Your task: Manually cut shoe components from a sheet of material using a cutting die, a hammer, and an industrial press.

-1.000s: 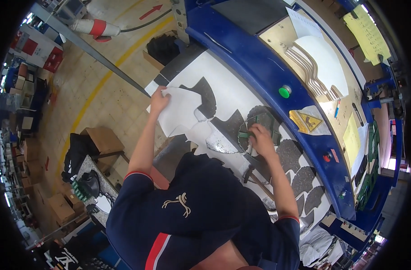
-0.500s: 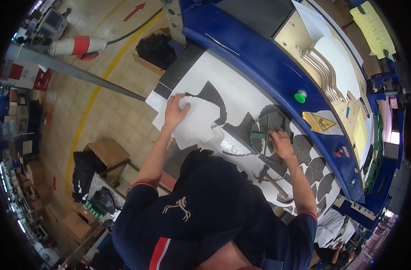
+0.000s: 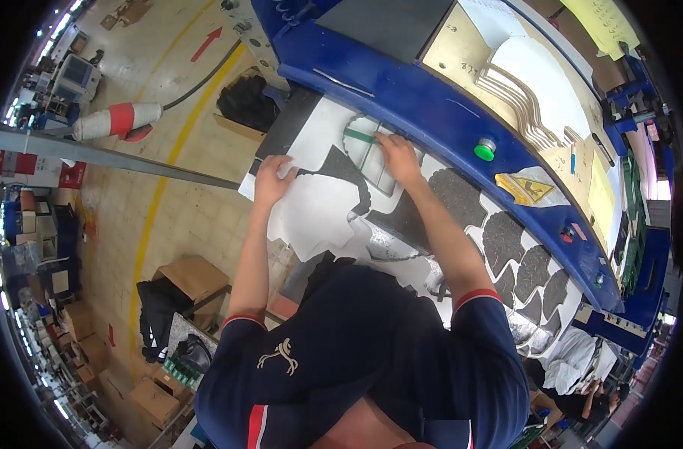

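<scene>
A cutting die [image 3: 360, 166], a thin metal outline with a green crossbar, lies on the white sheet material [image 3: 323, 123] near the blue machine. My right hand [image 3: 400, 159] grips it at the crossbar, fingers closed. To the left, my left hand [image 3: 273, 182] rests on the material's left part with thumb and fingers apart. Below that hand spreads a loose white piece [image 3: 311, 209] with an irregular edge. Dark cut-out gaps [image 3: 338, 170] show between the two hands and along the sheet to the right. A hammer-like tool [image 3: 437, 288] is partly hidden by my right arm.
The blue machine beam [image 3: 431, 97] with a green button [image 3: 484, 150] curves along the far side. On it lies a board with a stack of curved pieces [image 3: 517, 105]. A grey bar [image 3: 117, 159] crosses at left, and cardboard boxes [image 3: 192, 277] stand on the floor.
My right hand has carried the die left and away from me, from the dark cut-out area to white material. My left hand has shifted slightly left. My view has moved a little.
</scene>
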Available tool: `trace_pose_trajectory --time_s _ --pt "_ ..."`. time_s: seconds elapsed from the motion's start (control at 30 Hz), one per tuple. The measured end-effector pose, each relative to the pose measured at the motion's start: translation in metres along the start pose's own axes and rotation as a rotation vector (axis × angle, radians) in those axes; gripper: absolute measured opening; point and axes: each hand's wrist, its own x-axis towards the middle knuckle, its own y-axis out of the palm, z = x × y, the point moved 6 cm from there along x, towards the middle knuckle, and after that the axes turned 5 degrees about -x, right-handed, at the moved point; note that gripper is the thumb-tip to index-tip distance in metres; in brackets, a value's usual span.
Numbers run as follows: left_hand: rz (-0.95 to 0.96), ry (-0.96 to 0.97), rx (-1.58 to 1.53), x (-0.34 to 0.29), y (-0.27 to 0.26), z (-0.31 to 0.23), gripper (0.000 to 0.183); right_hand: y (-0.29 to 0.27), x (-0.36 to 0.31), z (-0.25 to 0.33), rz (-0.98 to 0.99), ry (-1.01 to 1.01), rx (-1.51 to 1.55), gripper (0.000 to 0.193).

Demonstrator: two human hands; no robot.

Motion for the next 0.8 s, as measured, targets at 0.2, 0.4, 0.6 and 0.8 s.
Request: trace_pose_trajectory --time_s 0.2,0.4,0.6,0.8 --pt "0.163 0.383 0.041 0.04 0.053 -0.045 0.072 -0.043 -0.061 -0.029 -0.202 -0.027 0.049 0.043" --pt "0.419 0.346 0.044 0.071 0.111 -0.062 0.082 -0.041 -0.092 -0.079 0.033 0.174 0.024 0.066" --pt "0.424 0.335 -0.033 0.065 0.125 -0.058 0.074 -0.039 -0.097 -0.095 0.006 0.32 0.191 0.066" --pt "0.492 0.282 -0.036 0.065 0.13 -0.063 0.075 -0.035 -0.086 -0.104 0.07 0.455 0.266 0.075"
